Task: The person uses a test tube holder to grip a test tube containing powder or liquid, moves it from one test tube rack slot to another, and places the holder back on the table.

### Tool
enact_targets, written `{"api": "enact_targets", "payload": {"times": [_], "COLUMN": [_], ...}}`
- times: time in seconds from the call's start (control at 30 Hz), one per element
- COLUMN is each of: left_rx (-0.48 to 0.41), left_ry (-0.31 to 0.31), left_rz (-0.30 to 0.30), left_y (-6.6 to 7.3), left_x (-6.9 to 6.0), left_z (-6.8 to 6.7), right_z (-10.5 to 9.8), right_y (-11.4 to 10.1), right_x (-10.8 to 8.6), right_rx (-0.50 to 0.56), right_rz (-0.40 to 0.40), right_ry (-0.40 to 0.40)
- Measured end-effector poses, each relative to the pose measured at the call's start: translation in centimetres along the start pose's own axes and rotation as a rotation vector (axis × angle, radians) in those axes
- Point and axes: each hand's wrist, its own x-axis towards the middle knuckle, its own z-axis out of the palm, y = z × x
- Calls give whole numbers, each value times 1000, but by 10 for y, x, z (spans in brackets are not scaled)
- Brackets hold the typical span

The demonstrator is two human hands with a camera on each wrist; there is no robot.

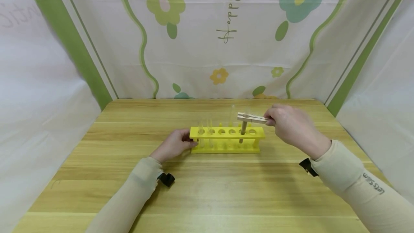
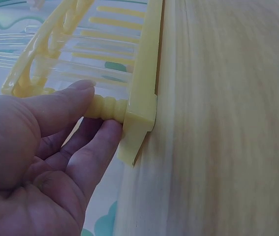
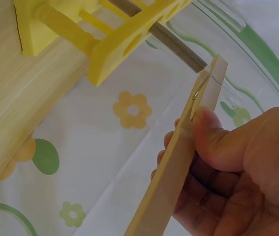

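My left hand [image 1: 173, 144] pinches the ribbed end post [image 2: 107, 106] of a yellow test tube rack [image 1: 226, 150], thumb on one side and fingers on the other. In my right hand [image 1: 292, 127] is a wooden test tube clamp [image 3: 171, 169], gripped along its handle. The clamp's jaws hold a test tube [image 3: 178, 49] near its upper end. This tube looks filled with something grey-brown and passes down through a hole toward the rack's right end; its bottom stays above the base. Clear test tubes [image 1: 201, 136] stand at the rack's left end.
Another clear tube [image 1: 232, 114] rises at the rack's back; whether it sits in a hole or on a peg I cannot tell. The rack stands on a wooden table [image 1: 207, 193], with a flowered white cloth [image 1: 194, 53] hanging behind it.
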Motion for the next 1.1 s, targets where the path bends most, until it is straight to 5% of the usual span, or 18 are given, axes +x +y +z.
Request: {"api": "enact_targets", "payload": {"times": [1.1], "left_rx": [11], "left_ry": [11], "left_rz": [-8], "left_y": [1], "left_x": [0], "left_z": [1], "right_z": [15], "right_y": [0], "right_x": [-2], "right_rx": [-12], "right_rz": [-6], "right_ry": [17]}}
